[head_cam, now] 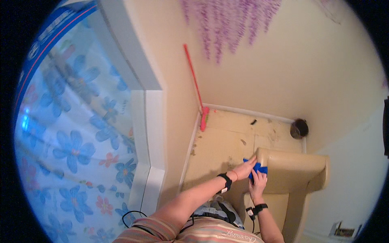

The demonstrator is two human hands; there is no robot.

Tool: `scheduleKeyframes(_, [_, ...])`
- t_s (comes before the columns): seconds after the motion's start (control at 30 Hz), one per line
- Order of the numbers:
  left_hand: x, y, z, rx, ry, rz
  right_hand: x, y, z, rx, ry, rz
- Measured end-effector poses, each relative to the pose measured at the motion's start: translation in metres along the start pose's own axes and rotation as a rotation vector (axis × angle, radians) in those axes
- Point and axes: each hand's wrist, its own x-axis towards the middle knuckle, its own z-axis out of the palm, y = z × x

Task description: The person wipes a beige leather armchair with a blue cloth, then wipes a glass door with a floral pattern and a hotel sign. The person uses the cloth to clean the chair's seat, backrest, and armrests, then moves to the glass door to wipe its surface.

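A bright blue cloth (pixel 260 169) is bunched at the rounded front corner of a beige, smooth-covered piece of furniture (pixel 293 168), perhaps a bed or sofa end. My left hand (pixel 244 170) reaches in from the left, its fingers on the cloth and stretched towards that corner. Just to the right and lower, my right hand (pixel 259 183) has its fingers on the cloth's lower part. Folds and fingers hide much of the cloth. Each wrist wears a black strap.
A red-handled mop (pixel 194 79) with a pink head leans in the left corner. A dark bin (pixel 299 128) stands by the back wall. Dark scraps and stains mark the beige floor (pixel 218 145). At left hangs a flowered curtain (pixel 76 152) beside a white sill (pixel 141 188).
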Motion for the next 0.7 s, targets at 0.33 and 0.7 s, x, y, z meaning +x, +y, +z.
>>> scheduleKeyframes(0.33, [-0.103,0.031,-0.091,-0.219,0.324,-0.248,0.021,-0.059,-0.017,1.063,-0.495,0.219])
scheduleKeyframes(0.7, [-0.163,0.041,-0.249,0.125,0.886,-0.244,0.127,-0.211,0.045,1.394,-0.74,0.096])
